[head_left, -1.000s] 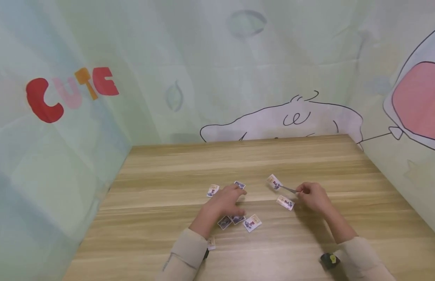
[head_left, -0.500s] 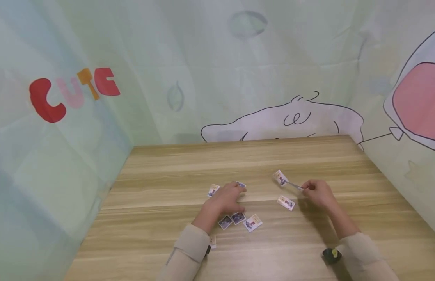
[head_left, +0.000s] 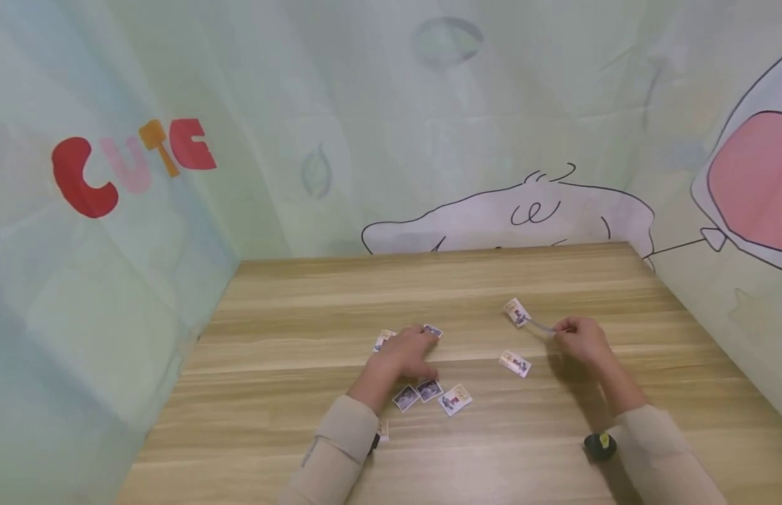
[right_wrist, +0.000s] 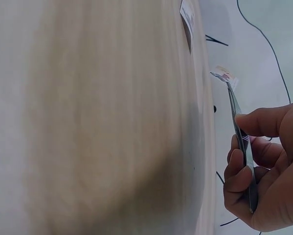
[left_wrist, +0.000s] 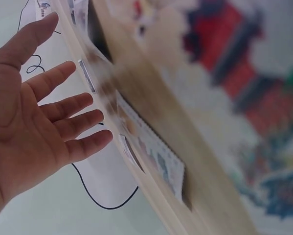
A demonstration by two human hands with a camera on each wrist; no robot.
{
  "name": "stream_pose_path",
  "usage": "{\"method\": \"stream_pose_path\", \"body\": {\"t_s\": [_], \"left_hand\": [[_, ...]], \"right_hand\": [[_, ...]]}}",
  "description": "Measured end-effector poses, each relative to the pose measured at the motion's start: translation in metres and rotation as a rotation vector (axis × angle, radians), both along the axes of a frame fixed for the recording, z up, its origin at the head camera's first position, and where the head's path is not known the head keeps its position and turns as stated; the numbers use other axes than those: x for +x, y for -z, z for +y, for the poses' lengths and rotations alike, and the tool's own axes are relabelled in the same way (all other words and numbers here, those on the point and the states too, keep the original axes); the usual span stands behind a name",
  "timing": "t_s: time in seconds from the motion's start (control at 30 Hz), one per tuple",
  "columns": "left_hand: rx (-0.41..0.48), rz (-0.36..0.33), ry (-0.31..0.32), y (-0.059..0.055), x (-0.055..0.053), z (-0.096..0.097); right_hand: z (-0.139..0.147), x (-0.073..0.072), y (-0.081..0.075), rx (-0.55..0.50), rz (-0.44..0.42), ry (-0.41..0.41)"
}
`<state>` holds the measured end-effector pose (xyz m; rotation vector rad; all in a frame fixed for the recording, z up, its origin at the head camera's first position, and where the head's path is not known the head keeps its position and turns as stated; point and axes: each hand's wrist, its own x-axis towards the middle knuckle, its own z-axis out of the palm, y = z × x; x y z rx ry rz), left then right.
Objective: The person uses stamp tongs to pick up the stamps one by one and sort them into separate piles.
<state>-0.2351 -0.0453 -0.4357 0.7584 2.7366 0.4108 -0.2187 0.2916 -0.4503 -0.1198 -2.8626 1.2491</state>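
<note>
My right hand (head_left: 581, 340) grips a pair of metal tweezers (right_wrist: 233, 100) between thumb and fingers. At the tweezers' tips a small colourful stamp (head_left: 516, 313) is held, raised above the tabletop in the right wrist view. Palm down, my left hand (head_left: 405, 354) hovers over the stamps at the middle left, its fingers spread and holding nothing. Near its fingertips lies a dark stamp (head_left: 433, 332), and a light stamp (head_left: 383, 340) is partly covered by the hand. Two dark stamps (head_left: 430, 390) and a light stamp (head_left: 454, 400) lie by its thumb.
Another light stamp (head_left: 515, 363) lies by itself between the hands. By the left cuff, a stamp (head_left: 383, 429) is partly hidden under the sleeve. The wooden table (head_left: 315, 294) backs onto a printed cloth wall (head_left: 271, 140).
My right hand has moved right and slightly away from me, carrying the tweezers and the stamp at their tips. The left hand has stayed nearly in place over the stamps.
</note>
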Motion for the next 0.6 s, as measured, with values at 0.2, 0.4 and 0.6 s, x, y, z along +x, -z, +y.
{"method": "stream_pose_path", "body": {"t_s": [0.2, 0.4, 0.6], "left_hand": [[-0.041, 0.018, 0.008, -0.001, -0.001, 0.003], [-0.056, 0.01, 0.01, 0.0, -0.002, 0.005], [-0.054, 0.0, 0.014, 0.002, -0.002, 0.006]], "right_hand": [[0.004, -0.005, -0.003, -0.014, -0.025, 0.023], [0.006, -0.011, -0.005, -0.01, -0.011, 0.033], [0.01, -0.015, -0.006, -0.01, -0.003, 0.032]]}}
